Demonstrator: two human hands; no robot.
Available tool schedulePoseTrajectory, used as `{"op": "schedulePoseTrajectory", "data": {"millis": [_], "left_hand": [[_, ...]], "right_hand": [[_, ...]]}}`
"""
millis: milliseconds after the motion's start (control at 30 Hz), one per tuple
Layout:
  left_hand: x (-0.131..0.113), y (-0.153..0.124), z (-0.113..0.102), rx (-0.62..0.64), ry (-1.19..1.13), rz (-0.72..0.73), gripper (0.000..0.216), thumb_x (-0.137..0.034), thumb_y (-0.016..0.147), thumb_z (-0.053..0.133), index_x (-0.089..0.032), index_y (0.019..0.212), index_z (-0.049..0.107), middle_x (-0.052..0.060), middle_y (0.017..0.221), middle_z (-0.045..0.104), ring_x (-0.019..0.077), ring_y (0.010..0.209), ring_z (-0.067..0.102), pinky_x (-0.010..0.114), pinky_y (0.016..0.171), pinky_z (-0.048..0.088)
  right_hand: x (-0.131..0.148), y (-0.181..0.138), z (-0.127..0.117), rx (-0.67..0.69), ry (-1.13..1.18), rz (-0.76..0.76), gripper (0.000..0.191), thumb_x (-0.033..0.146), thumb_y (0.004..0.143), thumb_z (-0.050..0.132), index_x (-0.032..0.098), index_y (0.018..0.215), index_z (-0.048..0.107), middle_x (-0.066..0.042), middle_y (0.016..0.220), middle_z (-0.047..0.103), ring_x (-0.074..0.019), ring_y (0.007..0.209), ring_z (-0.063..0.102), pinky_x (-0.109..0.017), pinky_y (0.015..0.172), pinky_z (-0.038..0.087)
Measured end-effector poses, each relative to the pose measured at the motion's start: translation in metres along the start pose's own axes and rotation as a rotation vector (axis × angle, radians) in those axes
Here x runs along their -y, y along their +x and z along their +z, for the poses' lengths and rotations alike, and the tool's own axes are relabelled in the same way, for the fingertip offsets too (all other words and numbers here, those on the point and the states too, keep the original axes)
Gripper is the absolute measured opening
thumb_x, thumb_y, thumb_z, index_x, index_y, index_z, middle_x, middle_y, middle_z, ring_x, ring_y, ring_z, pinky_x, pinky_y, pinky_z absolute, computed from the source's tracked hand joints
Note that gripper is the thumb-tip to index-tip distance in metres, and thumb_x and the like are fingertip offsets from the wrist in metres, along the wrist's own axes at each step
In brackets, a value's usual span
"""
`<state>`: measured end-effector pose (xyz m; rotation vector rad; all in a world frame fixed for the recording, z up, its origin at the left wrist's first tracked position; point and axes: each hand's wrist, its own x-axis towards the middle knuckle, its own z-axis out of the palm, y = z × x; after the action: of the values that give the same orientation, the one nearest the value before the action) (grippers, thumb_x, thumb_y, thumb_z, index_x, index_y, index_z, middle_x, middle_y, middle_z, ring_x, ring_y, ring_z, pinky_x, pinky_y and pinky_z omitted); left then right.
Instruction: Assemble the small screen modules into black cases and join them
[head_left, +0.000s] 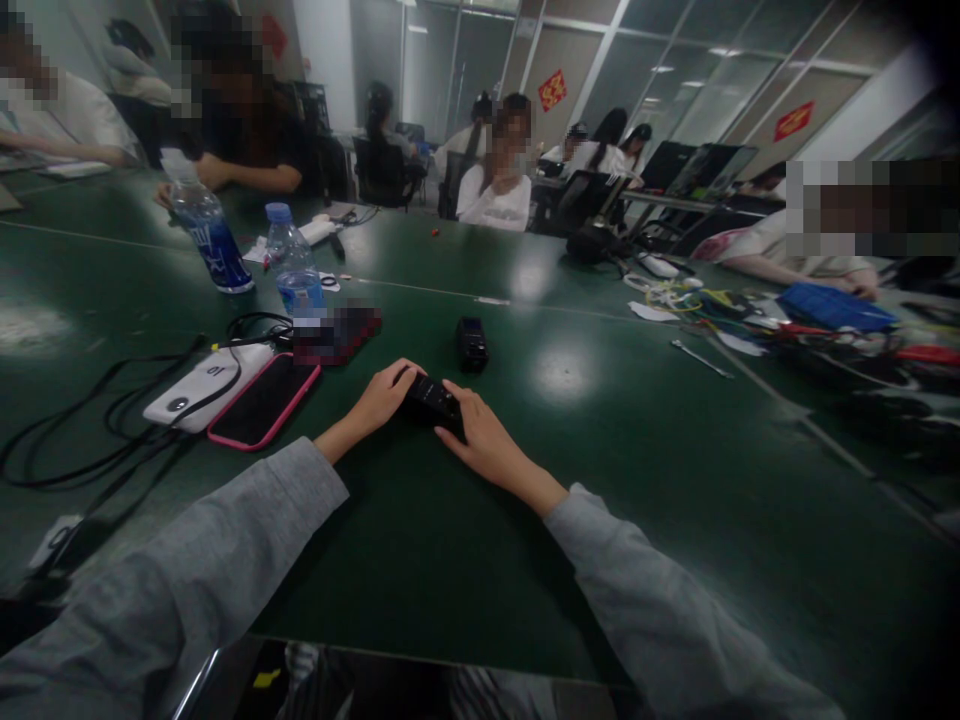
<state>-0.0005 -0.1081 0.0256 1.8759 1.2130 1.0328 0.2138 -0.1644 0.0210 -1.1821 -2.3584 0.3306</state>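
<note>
A small black box-shaped device (431, 397), with tiny pale markings on its upper face, is held between my two hands just above or on the green table (420, 560); I cannot tell which. My left hand (384, 398) grips its left end, thumb along the near edge. On the opposite end, my right hand (484, 432) has its fingers over the top and its thumb at the near side. Slightly beyond them stands a second small black device (472, 344), apart from both hands. Its exact kind is too dark to make out.
Left of my hands lie a pink-edged phone (266, 402), a white power bank (206, 388) and black cables. Two bottles, one dark blue (210, 235) and one clear (292, 262), stand behind. At right are a wrench (701, 358), tangled wires and a blue item (836, 306). Several people sit around.
</note>
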Motion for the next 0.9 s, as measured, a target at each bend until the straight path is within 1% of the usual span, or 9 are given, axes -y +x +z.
{"op": "schedulePoseTrajectory", "data": {"millis": [167, 467, 900], "left_hand": [[-0.0017, -0.0009, -0.0007, 0.006, 0.008, -0.003, 0.033, -0.038, 0.095, 0.036, -0.019, 0.097, 0.063, 0.004, 0.099, 0.065, 0.0194, 0.096, 0.060, 0.035, 0.094, 0.045], [-0.0017, -0.0007, -0.0008, 0.008, 0.004, -0.018, 0.034, -0.040, 0.095, 0.037, -0.019, 0.098, 0.064, 0.004, 0.100, 0.067, 0.0199, 0.097, 0.060, 0.035, 0.094, 0.046], [-0.0001, 0.0001, -0.0002, 0.001, 0.008, 0.005, 0.034, -0.038, 0.095, 0.037, -0.018, 0.098, 0.064, 0.005, 0.101, 0.067, 0.0199, 0.098, 0.061, 0.036, 0.097, 0.044]], "right_hand": [[-0.0005, 0.0000, 0.0002, -0.001, 0.020, 0.002, 0.072, 0.038, 0.093, 0.055, 0.023, 0.152, 0.016, -0.015, 0.140, 0.044, -0.0313, 0.127, 0.046, -0.058, 0.102, 0.044], [0.0006, 0.0000, -0.0007, 0.002, 0.016, 0.002, 0.072, 0.037, 0.093, 0.056, 0.023, 0.152, 0.016, -0.015, 0.141, 0.043, -0.0317, 0.128, 0.046, -0.058, 0.101, 0.046], [0.0005, 0.0001, -0.0004, 0.002, 0.010, 0.004, 0.071, 0.037, 0.093, 0.056, 0.021, 0.151, 0.018, -0.016, 0.140, 0.044, -0.0312, 0.128, 0.046, -0.057, 0.101, 0.046]]}}
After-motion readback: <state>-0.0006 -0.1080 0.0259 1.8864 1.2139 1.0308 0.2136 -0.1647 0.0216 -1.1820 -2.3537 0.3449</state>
